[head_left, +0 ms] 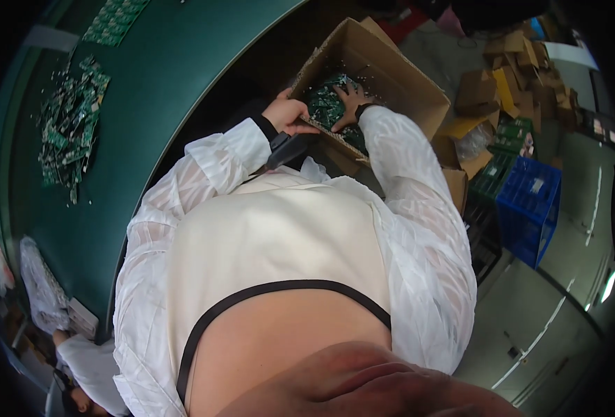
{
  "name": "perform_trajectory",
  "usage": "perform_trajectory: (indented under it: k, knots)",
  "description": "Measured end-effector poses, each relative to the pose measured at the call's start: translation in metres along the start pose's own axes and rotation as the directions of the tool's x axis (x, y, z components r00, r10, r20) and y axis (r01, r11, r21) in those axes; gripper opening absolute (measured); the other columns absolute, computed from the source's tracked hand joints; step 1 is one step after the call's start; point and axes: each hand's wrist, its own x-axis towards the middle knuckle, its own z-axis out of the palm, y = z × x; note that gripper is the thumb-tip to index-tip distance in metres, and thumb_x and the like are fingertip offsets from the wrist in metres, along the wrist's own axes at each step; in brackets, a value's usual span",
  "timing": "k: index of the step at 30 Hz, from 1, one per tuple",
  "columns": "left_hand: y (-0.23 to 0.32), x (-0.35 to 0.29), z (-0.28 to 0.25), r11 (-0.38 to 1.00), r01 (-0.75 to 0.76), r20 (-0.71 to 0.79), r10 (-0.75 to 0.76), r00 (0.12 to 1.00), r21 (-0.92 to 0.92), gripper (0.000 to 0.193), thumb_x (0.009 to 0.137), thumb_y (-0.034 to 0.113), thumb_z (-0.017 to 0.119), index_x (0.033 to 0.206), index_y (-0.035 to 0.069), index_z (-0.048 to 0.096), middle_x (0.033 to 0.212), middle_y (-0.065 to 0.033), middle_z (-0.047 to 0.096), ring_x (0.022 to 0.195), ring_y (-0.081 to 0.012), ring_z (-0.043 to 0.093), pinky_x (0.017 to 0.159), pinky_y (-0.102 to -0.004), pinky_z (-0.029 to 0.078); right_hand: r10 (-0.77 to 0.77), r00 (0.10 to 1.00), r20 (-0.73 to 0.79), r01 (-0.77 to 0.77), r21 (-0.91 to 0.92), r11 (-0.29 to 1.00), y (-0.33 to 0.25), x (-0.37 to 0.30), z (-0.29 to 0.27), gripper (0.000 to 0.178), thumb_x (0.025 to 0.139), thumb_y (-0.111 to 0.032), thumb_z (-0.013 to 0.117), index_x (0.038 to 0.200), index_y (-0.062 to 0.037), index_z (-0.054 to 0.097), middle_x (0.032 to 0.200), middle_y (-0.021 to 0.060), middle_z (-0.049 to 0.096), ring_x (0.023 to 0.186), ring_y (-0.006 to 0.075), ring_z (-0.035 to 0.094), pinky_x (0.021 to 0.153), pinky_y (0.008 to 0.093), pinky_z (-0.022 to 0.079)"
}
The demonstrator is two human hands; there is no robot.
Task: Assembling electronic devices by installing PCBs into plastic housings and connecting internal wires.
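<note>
An open cardboard box is in front of me, tilted, with many small green circuit boards lying inside. My left hand grips the box's near left edge, thumb and fingers on either side of the cardboard wall. Inside the box, my right hand rests on the boards with its fingers spread. Some boards lie partly under that hand, and the bottom of the box is hidden by them.
On the green table to the left lies a loose heap of circuit boards, with a panel of boards farther off. Rightward stand a blue crate and piled cardboard boxes. Another person's white sleeve shows at lower left.
</note>
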Motion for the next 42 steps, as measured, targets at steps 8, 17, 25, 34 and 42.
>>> perform_trajectory:
  k: [8, 17, 25, 34, 42]
  knots:
    - [0.016, -0.072, 0.013, 0.986, -0.130, -0.161, 0.145, 0.976, 0.102, 0.092, 0.080, -0.017, 0.047, 0.162, 0.016, 0.024, 0.126, -0.0180, 0.054, 0.093, -0.0346, 0.071, 0.075, -0.0521, 0.067, -0.051, 0.987, -0.152, 0.077, 0.170, 0.982, -0.030, 0.032, 0.027, 0.121, 0.057, -0.047, 0.095, 0.159, -0.0215, 0.034, 0.164, 0.0250, 0.024, 0.142, 0.0484, 0.039, 0.110, 0.0592, 0.045]
    - [0.025, -0.162, 0.003, 0.971, -0.229, -0.110, 0.236, 0.965, 0.075, 0.088, 0.081, -0.017, 0.049, 0.162, 0.010, 0.026, 0.134, -0.0191, 0.051, 0.085, -0.0290, 0.068, 0.066, -0.0457, 0.066, -0.102, 0.904, -0.415, 0.159, 0.106, 0.982, -0.060, -0.019, 0.001, 0.109, 0.058, -0.038, 0.091, 0.153, -0.0141, 0.042, 0.154, 0.0259, 0.038, 0.133, 0.0452, 0.050, 0.105, 0.0511, 0.051]
    - [0.044, -0.220, -0.010, 0.946, -0.325, -0.079, 0.325, 0.942, 0.019, 0.088, 0.083, -0.016, 0.051, 0.163, 0.011, 0.023, 0.122, -0.0169, 0.054, 0.087, -0.0250, 0.065, 0.074, -0.0495, 0.066, -0.233, 0.847, -0.477, 0.277, 0.022, 0.961, -0.074, -0.039, -0.075, 0.090, 0.061, -0.030, 0.088, 0.142, -0.0093, 0.056, 0.139, 0.0203, 0.058, 0.119, 0.0396, 0.063, 0.101, 0.0476, 0.053]
    - [0.056, -0.258, -0.042, 0.956, -0.283, -0.022, 0.283, 0.959, -0.079, 0.091, 0.087, -0.016, 0.052, 0.165, 0.016, 0.016, 0.122, -0.0182, 0.050, 0.097, -0.0320, 0.064, 0.086, -0.0596, 0.062, -0.363, 0.836, -0.412, 0.523, 0.397, 0.755, -0.082, -0.105, -0.179, 0.050, 0.069, -0.013, 0.084, 0.116, -0.0009, 0.072, 0.100, 0.0076, 0.075, 0.093, 0.0185, 0.070, 0.086, 0.0327, 0.054]
    - [0.086, -0.269, -0.046, 0.965, -0.194, 0.008, 0.198, 0.980, -0.176, 0.072, 0.089, -0.017, 0.052, 0.151, 0.015, 0.035, 0.138, -0.0211, 0.037, 0.119, -0.0462, 0.055, 0.094, -0.0676, 0.057, -0.434, 0.750, -0.499, 0.623, 0.313, 0.717, -0.112, -0.211, -0.271, 0.039, 0.077, -0.005, 0.080, 0.114, 0.0011, 0.070, 0.100, -0.0010, 0.072, 0.092, 0.0071, 0.062, 0.087, 0.0256, 0.051]
